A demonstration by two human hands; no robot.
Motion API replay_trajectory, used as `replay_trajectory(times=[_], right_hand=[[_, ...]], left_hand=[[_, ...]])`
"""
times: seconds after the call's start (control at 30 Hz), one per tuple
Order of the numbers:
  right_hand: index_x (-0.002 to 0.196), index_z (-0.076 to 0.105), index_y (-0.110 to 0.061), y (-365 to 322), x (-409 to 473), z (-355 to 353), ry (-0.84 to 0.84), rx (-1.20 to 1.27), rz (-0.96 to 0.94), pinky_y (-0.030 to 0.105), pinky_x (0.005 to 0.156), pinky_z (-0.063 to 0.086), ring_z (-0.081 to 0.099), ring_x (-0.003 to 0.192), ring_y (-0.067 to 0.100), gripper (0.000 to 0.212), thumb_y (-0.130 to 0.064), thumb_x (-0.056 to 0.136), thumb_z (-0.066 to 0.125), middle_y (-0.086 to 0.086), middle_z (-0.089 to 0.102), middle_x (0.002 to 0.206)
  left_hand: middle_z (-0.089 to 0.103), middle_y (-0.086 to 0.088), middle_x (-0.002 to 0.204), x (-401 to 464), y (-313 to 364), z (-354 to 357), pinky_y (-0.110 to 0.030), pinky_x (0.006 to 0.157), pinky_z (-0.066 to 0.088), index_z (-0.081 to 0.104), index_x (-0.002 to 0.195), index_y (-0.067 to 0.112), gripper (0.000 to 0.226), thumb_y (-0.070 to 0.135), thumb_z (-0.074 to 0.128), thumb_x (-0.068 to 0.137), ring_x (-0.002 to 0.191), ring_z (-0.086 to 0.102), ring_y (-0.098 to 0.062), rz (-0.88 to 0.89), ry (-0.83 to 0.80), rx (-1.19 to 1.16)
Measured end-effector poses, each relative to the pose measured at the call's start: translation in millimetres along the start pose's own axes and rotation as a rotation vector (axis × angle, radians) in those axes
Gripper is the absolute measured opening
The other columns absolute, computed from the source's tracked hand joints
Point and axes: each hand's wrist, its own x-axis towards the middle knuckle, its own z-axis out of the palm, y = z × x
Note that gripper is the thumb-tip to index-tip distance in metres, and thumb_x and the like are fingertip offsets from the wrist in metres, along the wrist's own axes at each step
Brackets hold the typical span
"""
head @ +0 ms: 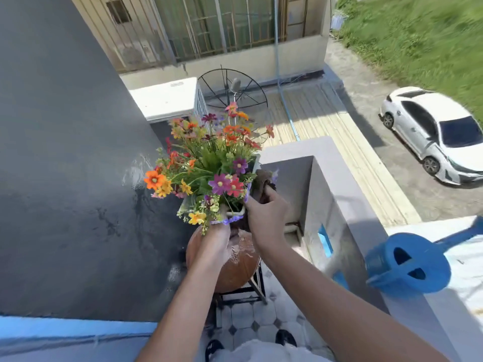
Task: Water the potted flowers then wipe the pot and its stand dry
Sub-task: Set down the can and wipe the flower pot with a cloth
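A white pot (pixel 236 211) filled with colourful flowers (pixel 209 163) is tilted above a round brown stand (pixel 235 267) with a wet top and black metal legs. My left hand (pixel 213 246) grips the pot from below at its near end. My right hand (pixel 266 215) presses a brown cloth (pixel 264 184) against the pot's right side. Most of the pot is hidden by blooms and my hands.
A blue watering can (pixel 407 265) stands on the white ledge to the right. A grey parapet wall (pixel 326 194) runs right of the stand, a wet dark wall (pixel 78 178) left. Tiled floor (pixel 251 320) and my shoes lie below. A white car is parked far below.
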Motion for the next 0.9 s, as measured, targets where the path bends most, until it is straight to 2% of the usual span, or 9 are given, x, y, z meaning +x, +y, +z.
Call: replay_trajectory(times=[0.07, 0.17, 0.23, 0.27, 0.4, 0.53, 0.67, 0.77, 0.9], right_hand=[[0.081, 0.070, -0.012, 1.3, -4.4, -3.7, -0.067, -0.063, -0.089, 0.032, 0.066, 0.050, 0.059, 0.069, 0.012, 0.022, -0.033, 0.084, 0.072, 0.008, 0.069, 0.075], [0.083, 0.066, -0.012, 12.9, -0.9, -12.2, -0.124, -0.199, -0.189, 0.036, 0.071, 0.050, 0.064, 0.078, 0.022, 0.025, -0.034, 0.093, 0.063, 0.009, 0.068, 0.082], [0.079, 0.064, -0.022, 25.7, 2.9, -20.0, -0.130, -0.243, -0.192, 0.027, 0.067, 0.046, 0.060, 0.076, 0.013, 0.016, -0.022, 0.095, 0.061, 0.007, 0.065, 0.081], [0.075, 0.061, -0.025, 32.5, 3.5, -23.6, -0.122, -0.267, -0.177, 0.023, 0.065, 0.042, 0.056, 0.072, 0.007, 0.022, -0.016, 0.095, 0.061, 0.006, 0.062, 0.079], [0.073, 0.053, 0.006, 44.9, 0.4, -27.8, -0.100, -0.281, -0.112, 0.027, 0.062, 0.036, 0.045, 0.063, 0.012, 0.024, -0.006, 0.092, 0.061, 0.022, 0.056, 0.074], [0.073, 0.056, 0.000, 7.8, -2.7, -10.4, -0.085, -0.179, -0.228, 0.017, 0.056, 0.033, 0.044, 0.062, 0.006, 0.020, -0.005, 0.092, 0.060, 0.015, 0.056, 0.069], [0.079, 0.064, -0.010, -19.7, 18.9, -2.5, -0.060, -0.146, -0.314, 0.014, 0.058, 0.036, 0.048, 0.063, 0.000, 0.015, -0.005, 0.092, 0.060, 0.008, 0.058, 0.072], [0.083, 0.062, -0.016, -10.8, 48.6, -10.0, -0.009, -0.221, -0.269, 0.019, 0.061, 0.034, 0.048, 0.066, 0.002, 0.013, -0.006, 0.093, 0.059, 0.001, 0.054, 0.078], [0.076, 0.058, 0.004, 18.2, 62.4, -26.8, -0.014, -0.308, -0.126, 0.029, 0.061, 0.032, 0.043, 0.064, 0.014, 0.018, -0.005, 0.091, 0.058, 0.010, 0.053, 0.071]], left_hand=[[0.049, 0.003, 0.049, 5.2, 4.9, -9.9, -0.013, 0.029, 0.020, 0.050, 0.075, 0.015, 0.029, 0.028, 0.043, 0.100, 0.027, 0.032, -0.005, 0.000, -0.029, -0.031], [0.050, 0.002, 0.056, 1.5, 12.0, -22.0, -0.015, 0.030, 0.019, 0.048, 0.074, 0.015, 0.033, 0.020, 0.035, 0.104, 0.030, 0.027, -0.002, -0.001, -0.159, -0.080], [0.045, -0.005, 0.062, -7.0, 16.6, -25.4, -0.014, 0.032, 0.018, 0.047, 0.073, 0.011, 0.037, 0.021, 0.032, 0.105, 0.032, 0.027, -0.002, -0.029, -0.214, -0.117], [0.043, -0.008, 0.063, -8.4, 17.6, -26.8, -0.015, 0.032, 0.018, 0.047, 0.073, 0.010, 0.038, 0.021, 0.032, 0.106, 0.032, 0.028, -0.003, -0.044, -0.220, -0.131], [0.044, -0.012, 0.066, -10.6, 21.7, -30.1, -0.015, 0.031, 0.024, 0.049, 0.077, 0.010, 0.033, 0.014, 0.032, 0.104, 0.033, 0.032, -0.004, -0.041, -0.199, -0.176], [0.042, -0.006, 0.068, -15.2, 16.6, -26.3, -0.015, 0.033, 0.023, 0.052, 0.081, 0.010, 0.030, 0.019, 0.035, 0.104, 0.035, 0.032, -0.004, 0.004, -0.215, -0.177], [0.042, -0.011, 0.068, -17.5, 19.0, -27.4, -0.015, 0.032, 0.024, 0.046, 0.072, 0.009, 0.032, 0.008, 0.033, 0.101, 0.037, 0.032, -0.006, -0.044, -0.280, -0.216], [0.046, -0.012, 0.069, -21.9, 20.6, -30.3, -0.015, 0.032, 0.026, 0.046, 0.073, 0.008, 0.033, 0.014, 0.032, 0.103, 0.037, 0.033, -0.006, -0.077, -0.290, -0.256], [0.049, -0.014, 0.072, -21.3, 24.1, -34.2, -0.016, 0.034, 0.032, 0.048, 0.077, 0.009, 0.032, 0.014, 0.032, 0.105, 0.037, 0.036, -0.008, -0.068, -0.240, -0.278]])
